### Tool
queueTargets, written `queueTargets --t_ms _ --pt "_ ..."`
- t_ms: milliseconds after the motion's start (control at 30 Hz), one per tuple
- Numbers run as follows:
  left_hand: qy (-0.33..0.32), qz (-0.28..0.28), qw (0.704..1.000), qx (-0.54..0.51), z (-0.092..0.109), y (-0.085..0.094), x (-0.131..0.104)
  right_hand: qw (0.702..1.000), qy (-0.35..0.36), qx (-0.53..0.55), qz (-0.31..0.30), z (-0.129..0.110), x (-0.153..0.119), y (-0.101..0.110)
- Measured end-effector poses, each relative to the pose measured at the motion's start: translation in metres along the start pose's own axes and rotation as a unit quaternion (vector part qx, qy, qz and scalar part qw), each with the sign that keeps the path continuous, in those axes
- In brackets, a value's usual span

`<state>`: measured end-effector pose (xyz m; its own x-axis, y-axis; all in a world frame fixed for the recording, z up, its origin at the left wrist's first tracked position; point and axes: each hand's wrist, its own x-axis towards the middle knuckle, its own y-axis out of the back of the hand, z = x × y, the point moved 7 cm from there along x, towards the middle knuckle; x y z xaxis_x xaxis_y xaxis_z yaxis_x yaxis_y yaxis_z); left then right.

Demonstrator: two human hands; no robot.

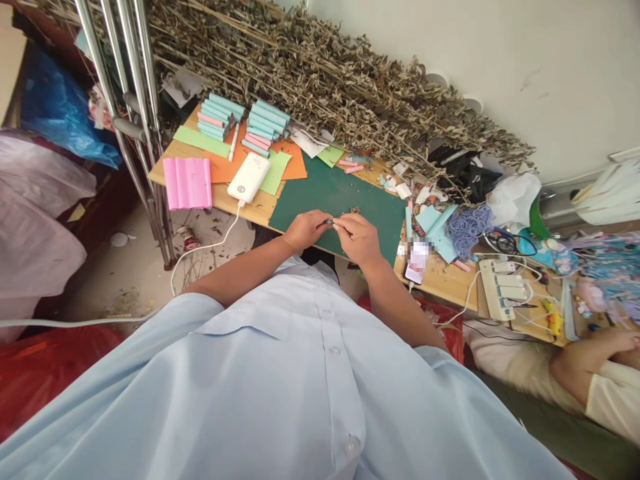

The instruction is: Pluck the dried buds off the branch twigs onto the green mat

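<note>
So it's a light blue button-up shirt (225,407) filling the lower frame, kinda loose and creased. Placket (345,393) runs down the middle with pale, see-through-ish buttons (353,445), plus a pocket (245,328) left of it. Sleeves (190,323) are short, forearms (240,270) and hands (306,230) bare.

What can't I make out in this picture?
All in the head view:
Small piece between the fingers of both hands: too small, and partly covered by them.
Phone screen: blurred by pixelation.
Second person: partly cut off by the right edge.
</note>
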<state>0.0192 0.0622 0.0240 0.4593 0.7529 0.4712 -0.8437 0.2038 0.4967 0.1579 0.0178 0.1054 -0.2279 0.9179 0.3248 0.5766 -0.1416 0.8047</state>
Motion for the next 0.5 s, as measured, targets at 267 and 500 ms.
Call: queueTargets --t_ms 267,500 --pt "-0.006 0.012 1.000 0.002 -0.002 -0.001 -0.001 0.990 0.036 -0.123 -0.063 -0.013 0.000 -0.002" --pt "-0.003 0.000 1.000 0.001 0.001 0.000 -0.001 0.972 0.026 -0.186 -0.140 -0.019 0.010 -0.003"
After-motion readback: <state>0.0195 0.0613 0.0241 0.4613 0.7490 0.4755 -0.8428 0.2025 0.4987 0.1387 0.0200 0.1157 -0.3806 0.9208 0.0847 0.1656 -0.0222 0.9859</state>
